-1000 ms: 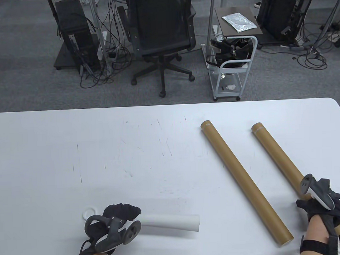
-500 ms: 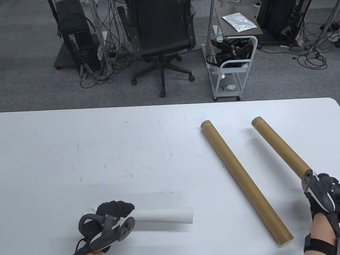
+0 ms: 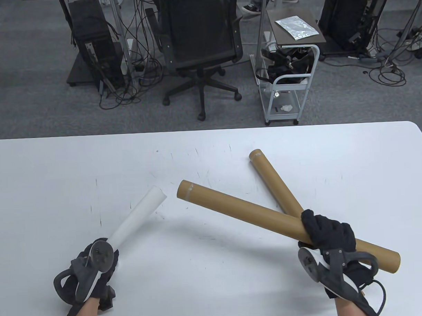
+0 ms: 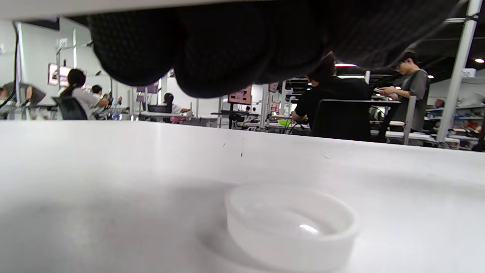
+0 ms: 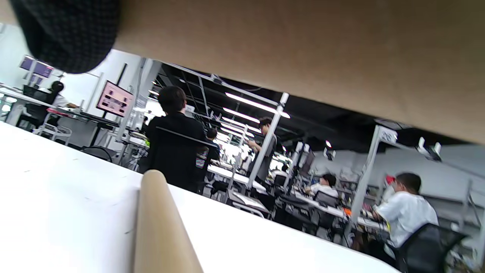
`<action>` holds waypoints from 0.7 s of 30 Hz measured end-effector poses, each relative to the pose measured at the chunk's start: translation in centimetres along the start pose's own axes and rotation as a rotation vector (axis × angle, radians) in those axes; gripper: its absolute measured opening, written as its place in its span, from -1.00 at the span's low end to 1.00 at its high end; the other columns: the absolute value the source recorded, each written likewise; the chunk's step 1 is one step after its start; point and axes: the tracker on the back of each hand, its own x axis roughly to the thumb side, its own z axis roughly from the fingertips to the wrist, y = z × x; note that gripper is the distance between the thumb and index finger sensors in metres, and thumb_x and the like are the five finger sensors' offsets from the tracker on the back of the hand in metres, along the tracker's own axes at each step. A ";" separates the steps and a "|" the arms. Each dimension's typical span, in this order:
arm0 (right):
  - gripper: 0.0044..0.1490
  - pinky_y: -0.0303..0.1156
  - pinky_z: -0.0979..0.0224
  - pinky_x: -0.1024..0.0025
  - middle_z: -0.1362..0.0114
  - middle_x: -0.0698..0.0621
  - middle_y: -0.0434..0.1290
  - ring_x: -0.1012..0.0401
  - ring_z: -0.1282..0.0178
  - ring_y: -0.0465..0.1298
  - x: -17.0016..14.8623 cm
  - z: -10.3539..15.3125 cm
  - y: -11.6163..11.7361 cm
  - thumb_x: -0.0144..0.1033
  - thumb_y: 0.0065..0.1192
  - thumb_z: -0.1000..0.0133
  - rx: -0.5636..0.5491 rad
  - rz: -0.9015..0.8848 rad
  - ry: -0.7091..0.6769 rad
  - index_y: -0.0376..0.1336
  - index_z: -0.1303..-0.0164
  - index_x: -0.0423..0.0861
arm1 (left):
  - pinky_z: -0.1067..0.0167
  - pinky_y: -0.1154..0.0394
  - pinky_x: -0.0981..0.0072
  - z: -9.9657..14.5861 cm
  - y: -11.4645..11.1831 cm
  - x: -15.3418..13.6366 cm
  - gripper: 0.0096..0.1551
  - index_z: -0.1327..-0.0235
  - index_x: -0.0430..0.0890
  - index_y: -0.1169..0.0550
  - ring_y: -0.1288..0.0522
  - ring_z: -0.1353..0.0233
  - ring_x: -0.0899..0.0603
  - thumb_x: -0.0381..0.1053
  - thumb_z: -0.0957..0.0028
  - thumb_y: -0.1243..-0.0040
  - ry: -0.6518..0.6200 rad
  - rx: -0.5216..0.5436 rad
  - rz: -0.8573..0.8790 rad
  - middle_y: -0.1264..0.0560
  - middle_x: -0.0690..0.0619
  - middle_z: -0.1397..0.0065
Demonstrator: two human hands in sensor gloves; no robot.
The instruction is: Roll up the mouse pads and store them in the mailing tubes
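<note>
Rolled pad (image 3: 137, 217), soft & springy, is gripped at its near end by L hand (image 3: 94, 269); stiff, light tube (image 3: 268, 220) is clasped near its rear by R hand (image 3: 329, 235).

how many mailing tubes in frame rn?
2. One tube is held by the right hand, lifted and pointing toward the rolled white pad in the left hand. The second tube lies on the table, crossing beneath it.
</note>
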 end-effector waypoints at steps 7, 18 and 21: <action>0.00 0.42 -0.43 0.07 -0.42 0.14 0.39 0.16 -0.27 0.51 1.3 1.5 1.4 0.23 0.27 0.11 -0.027 -0.026 -0.014 0.01 -0.52 0.16 | -0.07 -0.64 0.21 1.0 0.0 1.6 -0.50 0.06 0.16 -0.57 -0.68 0.12 0.09 0.32 0.23 -0.33 -0.138 0.012 -0.039 -0.67 0.22 0.11; -0.01 0.39 -0.45 0.07 -0.42 0.16 0.38 0.16 -0.29 0.50 1.6 1.8 1.1 0.22 0.29 0.12 -0.062 0.050 -0.039 0.01 -0.51 0.18 | -0.07 -0.64 0.22 0.9 -0.1 1.1 -0.50 0.06 0.16 -0.56 -0.68 0.12 0.10 0.33 0.23 -0.31 -0.108 0.016 -0.046 -0.66 0.23 0.11; -0.01 0.40 -0.45 0.07 -0.42 0.15 0.38 0.15 -0.29 0.50 1.6 1.9 1.1 0.22 0.29 0.13 -0.054 0.077 -0.040 0.02 -0.51 0.18 | -0.12 -0.63 0.25 1.0 -0.3 1.2 -0.50 0.05 0.20 -0.54 -0.67 0.08 0.12 0.35 0.23 -0.30 -0.149 0.029 -0.073 -0.65 0.26 0.09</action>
